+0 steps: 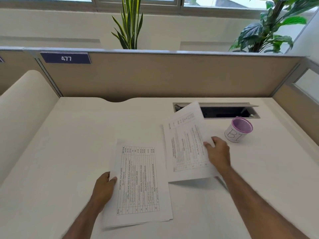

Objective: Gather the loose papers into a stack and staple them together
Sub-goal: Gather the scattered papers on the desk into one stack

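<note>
- I see a white desk top (72,152) enclosed by beige fabric partition panels (172,75), one carrying a dark blue number plate (66,58) reading 477.
- The left hand (105,185) grips the left edge of a small stack of white printed sheets (138,183), thumb on top of the paper and fingers beneath it. The top sheet shows a ruled table of text.
- That stack sits at the near centre of the desk. Its lower right corner shows several sheet edges slightly fanned; whether the far end rests flat on the desk or is lifted I cannot tell.
- The right hand (218,150) holds a second batch of white printed pages (186,145) by its right edge, fingers curled over the top face. This batch is raised off the desk and tilted, with a shadow visible below its near edge.
- The raised pages are motion-blurred; they appear to be at least two sheets, though I cannot count them.
- The two paper groups are apart, the raised batch to the right of and farther back than the stack in the left hand.
- A round pink mesh pen cup (239,129) with a white paper label marked "BI" stands on the desk right of the raised pages, near the right hand but not touching it.
- A rectangular cable hatch (227,112) in the desk lies open behind the cup; the top corner of the raised pages overlaps its left end in my view.
- Two green leafy plants (129,23) rise behind the partition.
</note>
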